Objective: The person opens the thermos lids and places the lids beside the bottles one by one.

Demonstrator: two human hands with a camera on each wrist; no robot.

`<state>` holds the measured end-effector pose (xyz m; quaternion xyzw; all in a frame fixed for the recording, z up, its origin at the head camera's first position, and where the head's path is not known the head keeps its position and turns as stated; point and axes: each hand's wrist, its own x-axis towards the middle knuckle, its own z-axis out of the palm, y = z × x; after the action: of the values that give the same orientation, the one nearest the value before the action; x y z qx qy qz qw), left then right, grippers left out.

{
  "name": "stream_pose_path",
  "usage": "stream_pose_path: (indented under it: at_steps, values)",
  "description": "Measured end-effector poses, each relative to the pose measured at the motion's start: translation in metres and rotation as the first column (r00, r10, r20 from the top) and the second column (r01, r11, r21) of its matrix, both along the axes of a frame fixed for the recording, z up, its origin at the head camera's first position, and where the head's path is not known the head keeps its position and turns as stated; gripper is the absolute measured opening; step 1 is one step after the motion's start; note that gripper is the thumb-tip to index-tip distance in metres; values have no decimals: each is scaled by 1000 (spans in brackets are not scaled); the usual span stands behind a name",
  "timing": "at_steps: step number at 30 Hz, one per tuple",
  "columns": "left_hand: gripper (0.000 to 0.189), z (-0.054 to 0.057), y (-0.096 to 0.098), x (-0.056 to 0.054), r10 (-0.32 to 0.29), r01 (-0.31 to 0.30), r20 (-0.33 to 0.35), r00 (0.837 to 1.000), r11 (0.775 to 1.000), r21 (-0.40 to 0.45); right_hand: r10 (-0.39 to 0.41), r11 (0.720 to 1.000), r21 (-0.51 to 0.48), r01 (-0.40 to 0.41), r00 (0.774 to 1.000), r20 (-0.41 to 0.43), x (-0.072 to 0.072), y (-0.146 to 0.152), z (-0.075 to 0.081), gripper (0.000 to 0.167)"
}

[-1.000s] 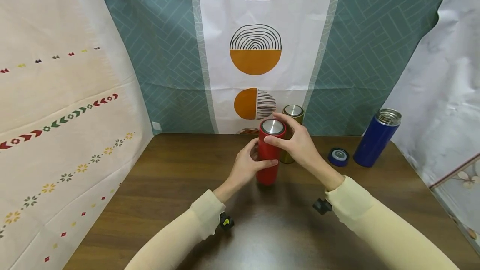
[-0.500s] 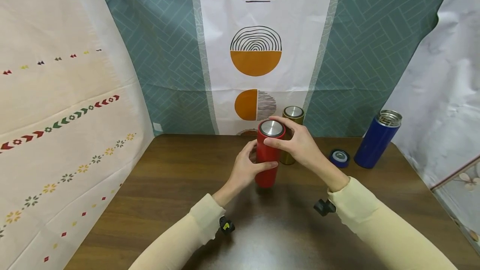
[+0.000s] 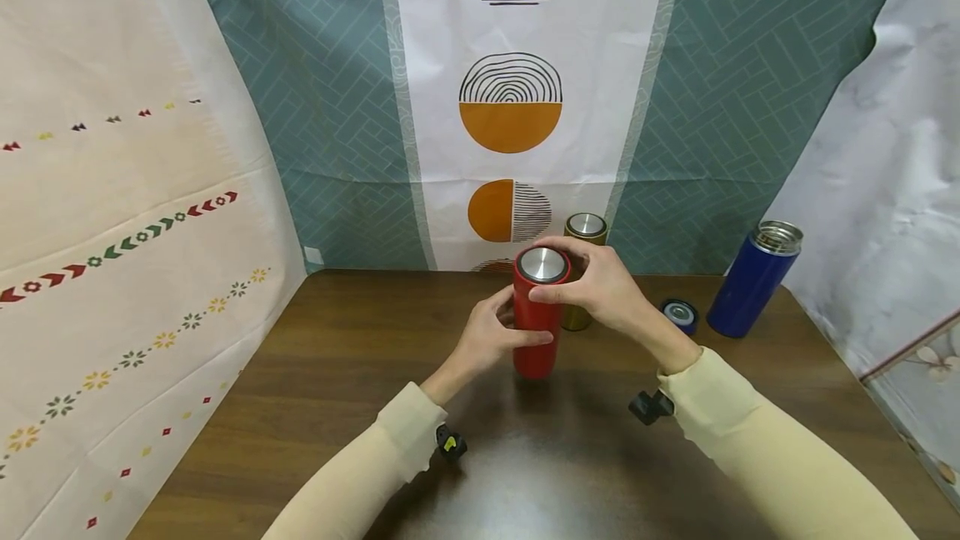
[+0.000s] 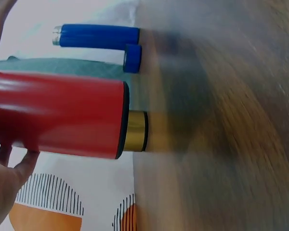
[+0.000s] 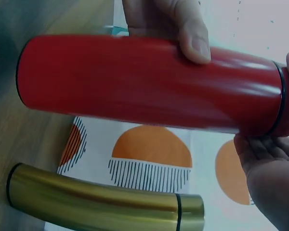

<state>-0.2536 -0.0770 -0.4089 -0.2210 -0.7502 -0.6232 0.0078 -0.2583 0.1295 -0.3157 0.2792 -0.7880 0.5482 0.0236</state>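
Note:
A red thermos bottle (image 3: 536, 315) is held nearly upright in front of me, its silver-topped lid (image 3: 543, 264) in place. My left hand (image 3: 483, 342) grips the bottle's body, thumb across the front and fingers behind. Up at the lid, my right hand (image 3: 609, 286) holds it between thumb and fingers. In the left wrist view the bottle's black-edged base (image 4: 122, 120) looks raised off the table. Just behind it stands a gold thermos bottle (image 3: 586, 227) with its lid on, partly hidden by my right hand.
A blue thermos bottle (image 3: 752, 286) stands lidless at the right, its steel mouth showing. Beside it on the wooden table (image 3: 360, 340) lies its blue lid (image 3: 679, 315). Patterned cloths hang behind and at both sides.
The red bottle has shifted slightly toward me with both hands on it. The right hand has turned a little around the lid. The other bottles have not moved.

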Motion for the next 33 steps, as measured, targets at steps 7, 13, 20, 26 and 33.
stream_pose_path:
  at_steps: [7,13,20,26,33]
  values:
    - [63,-3,-2,1,-65,66,48,997,998,-25,161,987,-34,-159,983,82,-4,10,-2,60]
    - [64,3,1,5,-2,3,37,999,999,-51,176,984,-28,-174,980,95,-2,16,-2,72]
    - [63,3,6,6,56,-54,28,998,997,-46,-14,1000,8,14,999,37,8,5,-5,71]
    - [63,6,5,4,19,-18,27,999,999,-32,64,997,-52,-59,994,92,3,8,1,62]
    - [62,11,-2,0,-84,85,36,996,996,-36,270,962,-70,-262,948,169,-10,17,12,63]
